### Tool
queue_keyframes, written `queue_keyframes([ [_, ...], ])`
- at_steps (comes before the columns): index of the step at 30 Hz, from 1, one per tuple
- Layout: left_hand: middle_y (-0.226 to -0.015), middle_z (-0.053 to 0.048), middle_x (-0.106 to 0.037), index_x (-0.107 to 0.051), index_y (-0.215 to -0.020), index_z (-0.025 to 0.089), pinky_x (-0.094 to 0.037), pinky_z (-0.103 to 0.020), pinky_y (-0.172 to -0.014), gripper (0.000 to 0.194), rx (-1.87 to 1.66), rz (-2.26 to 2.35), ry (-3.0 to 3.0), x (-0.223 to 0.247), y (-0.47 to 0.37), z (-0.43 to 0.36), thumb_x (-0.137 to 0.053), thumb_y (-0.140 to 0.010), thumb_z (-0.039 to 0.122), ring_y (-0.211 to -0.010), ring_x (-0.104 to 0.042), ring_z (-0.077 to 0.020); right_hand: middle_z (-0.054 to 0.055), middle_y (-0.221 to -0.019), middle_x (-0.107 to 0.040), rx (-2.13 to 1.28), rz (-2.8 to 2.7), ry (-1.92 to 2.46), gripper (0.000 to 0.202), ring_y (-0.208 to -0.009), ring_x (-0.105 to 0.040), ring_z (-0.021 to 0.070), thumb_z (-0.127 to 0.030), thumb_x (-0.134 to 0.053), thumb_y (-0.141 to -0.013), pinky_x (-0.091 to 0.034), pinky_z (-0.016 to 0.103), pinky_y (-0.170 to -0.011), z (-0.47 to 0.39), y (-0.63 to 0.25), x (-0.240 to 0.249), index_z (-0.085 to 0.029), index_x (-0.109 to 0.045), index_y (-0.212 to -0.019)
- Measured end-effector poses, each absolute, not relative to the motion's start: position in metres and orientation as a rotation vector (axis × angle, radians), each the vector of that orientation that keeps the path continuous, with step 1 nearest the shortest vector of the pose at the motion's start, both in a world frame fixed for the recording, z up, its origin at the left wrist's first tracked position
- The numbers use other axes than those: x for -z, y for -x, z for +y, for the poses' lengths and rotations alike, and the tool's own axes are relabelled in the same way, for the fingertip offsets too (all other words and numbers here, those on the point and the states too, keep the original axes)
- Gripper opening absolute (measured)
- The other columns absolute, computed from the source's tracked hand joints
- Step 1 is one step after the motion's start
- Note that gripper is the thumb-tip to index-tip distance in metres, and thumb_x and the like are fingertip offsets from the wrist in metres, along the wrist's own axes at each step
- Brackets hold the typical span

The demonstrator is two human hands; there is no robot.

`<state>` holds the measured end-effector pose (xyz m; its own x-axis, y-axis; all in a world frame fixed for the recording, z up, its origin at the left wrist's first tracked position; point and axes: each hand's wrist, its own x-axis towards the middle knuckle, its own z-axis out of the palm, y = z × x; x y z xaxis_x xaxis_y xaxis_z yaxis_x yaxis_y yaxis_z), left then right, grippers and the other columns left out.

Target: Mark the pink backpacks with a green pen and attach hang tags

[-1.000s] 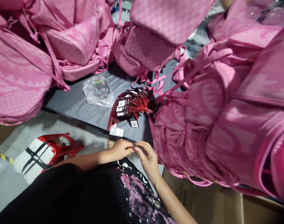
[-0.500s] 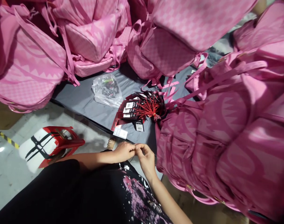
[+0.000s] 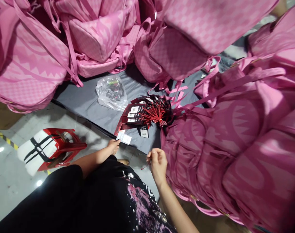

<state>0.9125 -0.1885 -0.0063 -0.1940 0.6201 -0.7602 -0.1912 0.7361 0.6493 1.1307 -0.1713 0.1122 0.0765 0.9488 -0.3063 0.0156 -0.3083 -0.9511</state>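
My left hand [image 3: 114, 146] is at the table's front edge, its fingers closed on the corner of a white tag [image 3: 124, 138]. Over to the right, my right hand [image 3: 158, 162] is raised with its fingers pinched on a thin red string [image 3: 145, 167]. Beyond my hands lies a fanned bundle of black tags [image 3: 135, 118] with white labels, their red strings [image 3: 156, 116] gathered at one end. A single black tag [image 3: 144, 131] lies just in front of the bundle.
Pink backpacks [image 3: 237, 119] are piled on the right, with more pink backpacks [image 3: 94, 35] along the back. A clear plastic bag [image 3: 111, 93] sits on the grey-covered table [image 3: 89, 113]. A red stool [image 3: 65, 145] with a white top stands on the floor at left.
My hands were together and have moved apart. The left went left and forward to the white tag; the right moved slightly right, and a red string now shows below its fingers.
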Motion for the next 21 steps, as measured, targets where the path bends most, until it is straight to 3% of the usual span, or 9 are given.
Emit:
queue_keyframes([
  [3,-0.091,-0.003,-0.062,-0.060,-0.106,0.013,-0.053,-0.028,-0.066,0.029,-0.777,1.718,-0.310,0.014,-0.917,-0.178,-0.055,-0.096,0.040,-0.073,-0.059,-0.0117,-0.003,-0.067,-0.060,-1.445,-1.075,1.578,0.040,-0.054,-0.054,0.0111,-0.058,-0.071,-0.076,-0.046,0.025,-0.055,-0.184,-1.126,-0.099,-0.021,-0.059,-0.082],
  [7,-0.089,-0.002,-0.063,-0.061,-0.100,0.013,-0.052,-0.028,-0.068,0.026,-0.862,1.739,-0.466,0.004,-0.927,-0.180,-0.060,-0.093,0.038,-0.074,-0.059,-0.0121,0.003,-0.072,-0.069,-1.567,-1.089,1.586,0.045,-0.059,-0.061,0.0161,-0.063,-0.072,-0.070,-0.052,0.031,-0.059,-0.189,-1.122,-0.091,-0.020,-0.065,-0.084],
  [12,-0.082,0.000,-0.066,-0.067,-0.097,0.019,-0.049,-0.024,-0.074,0.019,-0.892,1.621,-0.848,-0.030,-0.943,-0.195,-0.070,-0.081,0.029,-0.080,-0.062,-0.0149,0.003,-0.074,-0.070,-1.557,-1.121,1.593,0.036,-0.053,-0.057,0.0143,-0.055,-0.066,-0.077,-0.046,0.027,-0.051,-0.188,-1.112,-0.094,-0.020,-0.064,-0.081],
  [21,-0.094,-0.003,-0.072,-0.071,-0.104,0.022,-0.047,-0.026,-0.076,0.025,-0.824,1.444,-1.306,-0.070,-0.960,-0.195,-0.057,-0.083,0.020,-0.081,-0.063,-0.0160,-0.001,-0.066,-0.064,-1.356,-1.235,1.642,0.020,-0.052,-0.055,0.0142,-0.040,-0.055,-0.083,-0.046,0.028,-0.058,-0.190,-1.108,-0.102,-0.022,-0.061,-0.077],
])
